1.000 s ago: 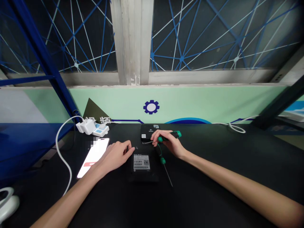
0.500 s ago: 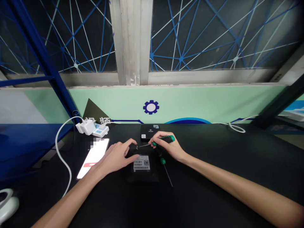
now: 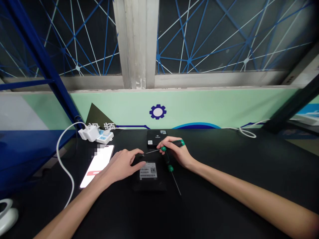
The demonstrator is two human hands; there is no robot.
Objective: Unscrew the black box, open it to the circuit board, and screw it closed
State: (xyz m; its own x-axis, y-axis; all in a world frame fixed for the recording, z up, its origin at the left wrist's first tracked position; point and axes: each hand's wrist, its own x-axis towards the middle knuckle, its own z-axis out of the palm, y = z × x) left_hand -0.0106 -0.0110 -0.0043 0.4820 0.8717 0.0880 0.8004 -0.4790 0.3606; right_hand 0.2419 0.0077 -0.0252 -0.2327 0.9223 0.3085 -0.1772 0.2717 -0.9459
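My right hand (image 3: 179, 152) grips a green-and-black screwdriver (image 3: 179, 143), its thin shaft pointing left. The shaft's tip is close to some tiny metallic bits (image 3: 143, 155), perhaps screws, too small to make out. My left hand (image 3: 125, 162) has its thumb and forefinger spread, the forefinger by those bits and the thumb at the top edge of a label. That label is on a flat black device (image 3: 149, 186) lying between my hands. A second green-and-black screwdriver (image 3: 170, 168) lies on the table just right of the device, its shaft towards me.
Behind my hands stands a black box (image 3: 156, 136) with stickers. To the left lie a lit phone (image 3: 98, 167), a white power strip with plugs (image 3: 93, 133) and a white cable (image 3: 59, 159). Another cable (image 3: 248, 133) is at the back right. A white object (image 3: 8, 215) sits bottom left.
The held screwdriver's tip has shifted slightly right, away from my left forefinger, and my right hand has moved a little with it. My left hand stays nearly in place.
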